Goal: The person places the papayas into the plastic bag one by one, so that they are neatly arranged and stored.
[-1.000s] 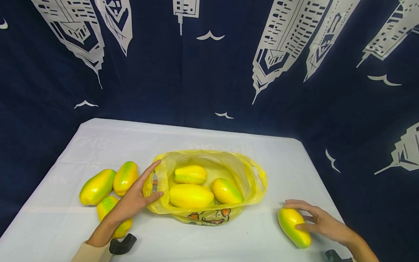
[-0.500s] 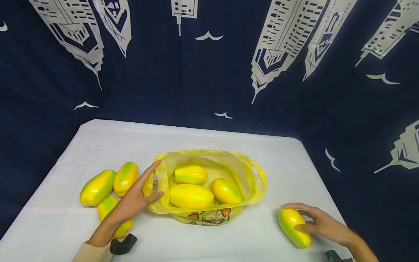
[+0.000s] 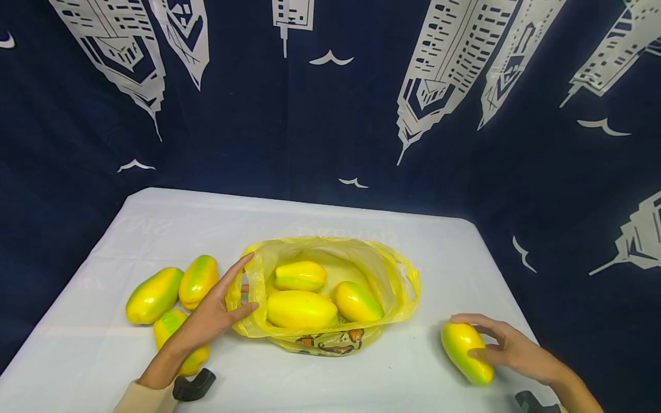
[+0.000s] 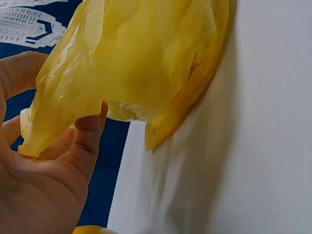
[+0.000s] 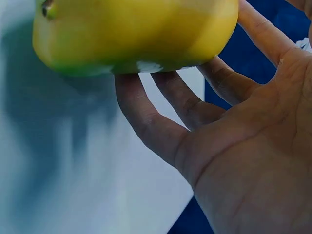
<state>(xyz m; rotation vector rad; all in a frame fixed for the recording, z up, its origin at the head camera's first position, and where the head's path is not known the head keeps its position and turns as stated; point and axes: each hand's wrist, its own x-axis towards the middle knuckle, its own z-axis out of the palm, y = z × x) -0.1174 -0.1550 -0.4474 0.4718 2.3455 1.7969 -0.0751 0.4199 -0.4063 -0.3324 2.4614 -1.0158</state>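
While the right hand (image 3: 516, 349) pinches it between thumb and fingers, the lone fruit (image 3: 457, 344) right of the bag (image 3: 338, 245) has shifted slightly, suggesting (from here, anyway) a lift off the tabletop (image 3: 98, 350) beginning. The left hand (image 3: 209, 315) grips the bag's handle; three fruits (image 3: 302, 308) sit inside, three others (image 3: 155, 295) leftward.

No readable text: the tablecloth (image 3: 361, 384) lettering (image 3: 348, 233) is too faint.

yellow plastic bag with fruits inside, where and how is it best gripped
Probably by both handle loops of the bag, coming from left and right: one stands at each end of its open top, and the left hand holds the left one.
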